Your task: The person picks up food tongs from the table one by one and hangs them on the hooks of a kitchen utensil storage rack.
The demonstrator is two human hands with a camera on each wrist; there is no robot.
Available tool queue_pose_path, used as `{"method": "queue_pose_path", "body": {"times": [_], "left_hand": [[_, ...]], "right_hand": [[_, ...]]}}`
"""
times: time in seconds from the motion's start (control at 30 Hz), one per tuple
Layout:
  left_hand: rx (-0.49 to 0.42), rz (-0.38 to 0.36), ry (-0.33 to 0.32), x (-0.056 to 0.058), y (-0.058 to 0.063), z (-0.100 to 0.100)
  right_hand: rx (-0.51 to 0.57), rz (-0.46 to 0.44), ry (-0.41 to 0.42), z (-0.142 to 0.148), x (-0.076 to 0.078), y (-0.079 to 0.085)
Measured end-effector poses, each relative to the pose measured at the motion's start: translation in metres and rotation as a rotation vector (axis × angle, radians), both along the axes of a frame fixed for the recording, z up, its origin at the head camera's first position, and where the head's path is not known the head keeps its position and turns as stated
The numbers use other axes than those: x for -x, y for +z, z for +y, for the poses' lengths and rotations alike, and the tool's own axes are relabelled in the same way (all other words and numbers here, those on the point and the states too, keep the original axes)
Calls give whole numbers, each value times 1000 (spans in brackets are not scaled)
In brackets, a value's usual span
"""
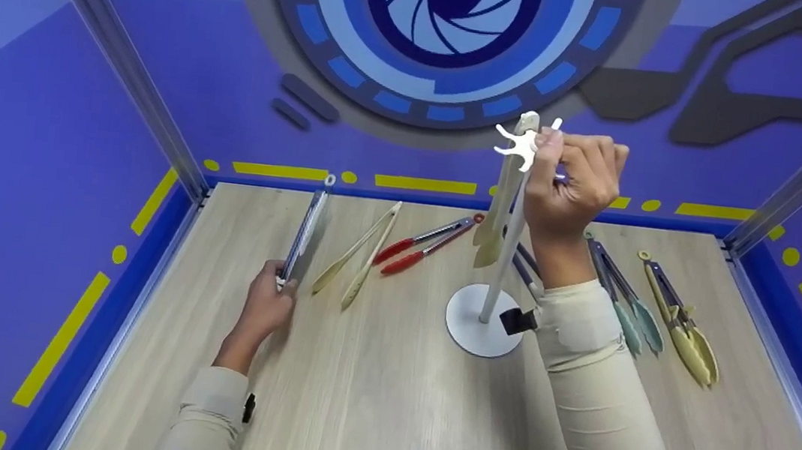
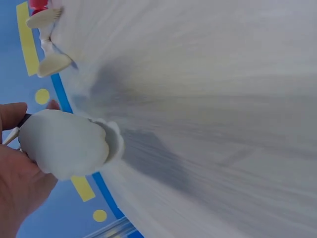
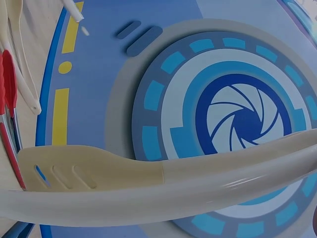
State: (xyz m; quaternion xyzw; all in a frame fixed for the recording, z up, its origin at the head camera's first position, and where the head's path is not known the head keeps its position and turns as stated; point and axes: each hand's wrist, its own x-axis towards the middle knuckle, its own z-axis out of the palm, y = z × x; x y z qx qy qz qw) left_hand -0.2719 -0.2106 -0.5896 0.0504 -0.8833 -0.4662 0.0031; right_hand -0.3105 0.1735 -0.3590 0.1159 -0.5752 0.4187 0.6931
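My left hand (image 1: 266, 304) grips a pair of tongs (image 1: 304, 233) that points away from me at the left of the table. In the left wrist view their pale scalloped heads (image 2: 64, 144) hang over the tabletop. My right hand (image 1: 578, 181) is raised at the top of a white stand, fingers curled, pinching its branching hook piece (image 1: 523, 147). From that hook piece hangs a pair of beige tongs (image 1: 493, 228); one slotted head (image 3: 74, 168) shows in the right wrist view, along the stand's white pole (image 3: 148, 203).
The stand's round base (image 1: 466, 315) sits on the wooden table (image 1: 366, 402). Left of it lie cream tongs (image 1: 366, 266) and red-tipped tongs (image 1: 421, 250). Teal tongs (image 1: 643, 320) and yellow tongs (image 1: 690, 337) lie to its right; another pair is partly hidden behind my right arm. Blue walls enclose the table.
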Motion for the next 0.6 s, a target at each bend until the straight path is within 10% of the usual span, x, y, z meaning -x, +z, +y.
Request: {"method": "queue_pose_path", "body": {"times": [0.6], "left_hand": [[-260, 248, -62, -3, 40, 59]], "right_hand": [[1, 7, 2, 0, 1, 0]]}}
